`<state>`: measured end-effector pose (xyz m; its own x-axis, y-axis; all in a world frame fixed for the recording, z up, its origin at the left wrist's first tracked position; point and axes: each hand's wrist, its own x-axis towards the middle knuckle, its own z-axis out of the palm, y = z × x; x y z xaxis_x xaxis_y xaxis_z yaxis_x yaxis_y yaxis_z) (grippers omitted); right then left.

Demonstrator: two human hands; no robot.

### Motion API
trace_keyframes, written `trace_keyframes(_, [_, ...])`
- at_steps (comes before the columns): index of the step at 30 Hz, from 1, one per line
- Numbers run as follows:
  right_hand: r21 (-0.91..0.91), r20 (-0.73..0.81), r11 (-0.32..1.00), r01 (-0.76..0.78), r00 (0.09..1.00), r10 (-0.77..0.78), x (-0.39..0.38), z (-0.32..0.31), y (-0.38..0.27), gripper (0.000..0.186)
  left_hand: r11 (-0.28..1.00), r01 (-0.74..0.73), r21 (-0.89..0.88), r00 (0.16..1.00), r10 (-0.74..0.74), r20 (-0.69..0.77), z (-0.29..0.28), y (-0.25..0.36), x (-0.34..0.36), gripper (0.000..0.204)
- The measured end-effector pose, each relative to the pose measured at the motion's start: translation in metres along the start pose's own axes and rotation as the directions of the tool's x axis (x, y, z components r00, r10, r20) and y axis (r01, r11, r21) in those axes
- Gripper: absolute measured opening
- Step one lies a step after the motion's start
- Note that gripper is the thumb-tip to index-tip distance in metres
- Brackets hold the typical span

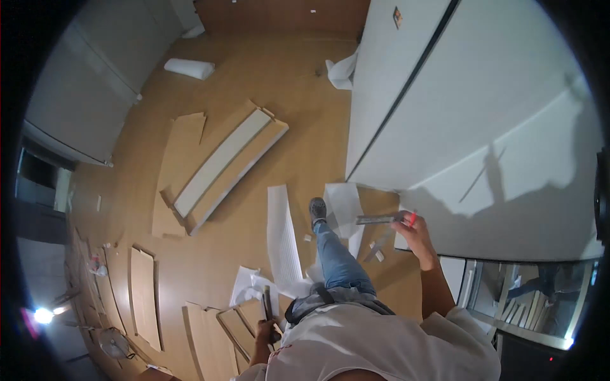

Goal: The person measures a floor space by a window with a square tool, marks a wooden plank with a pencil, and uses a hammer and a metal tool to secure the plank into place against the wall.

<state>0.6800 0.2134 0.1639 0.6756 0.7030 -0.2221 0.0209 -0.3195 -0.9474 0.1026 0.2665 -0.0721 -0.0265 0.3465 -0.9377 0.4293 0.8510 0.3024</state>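
My right hand point(414, 233) is raised beside a big white cabinet point(483, 114) and grips a flat grey metal tool point(376, 220) with a red end, held level and pointing left. My left hand point(265, 329) hangs low by my hip and holds a thin dark tool point(266, 303) that points up. Between the hands, my leg in blue jeans point(337, 257) steps forward, with a grey shoe point(317, 208) on the wooden floor next to a white foam sheet point(344, 204).
An open cardboard box with a long white panel point(219, 162) lies on the floor ahead. A white foam strip point(282, 236), flat cardboard pieces point(143, 295) and a foam roll point(189, 68) are scattered around. Grey cabinets point(89, 82) stand at the left.
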Motion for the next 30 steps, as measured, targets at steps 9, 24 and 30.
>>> trace_keyframes(9, [0.039,0.464,0.999,-0.026,0.886,0.005,0.287,0.170,-0.046,0.027,0.976,-0.078,0.202,0.979,0.112,-0.168,0.050,0.155,0.013,0.021])
trace_keyframes(24, [-0.631,0.365,0.775,-0.037,0.868,0.338,0.559,0.203,-0.012,0.033,0.962,-0.047,0.270,0.981,0.096,-0.171,0.078,0.517,0.149,0.032])
trace_keyframes(30, [-0.767,0.180,0.631,-0.111,0.908,0.379,0.682,0.174,-0.023,0.037,0.845,-0.121,0.521,0.962,0.230,-0.149,0.088,0.702,0.252,0.038])
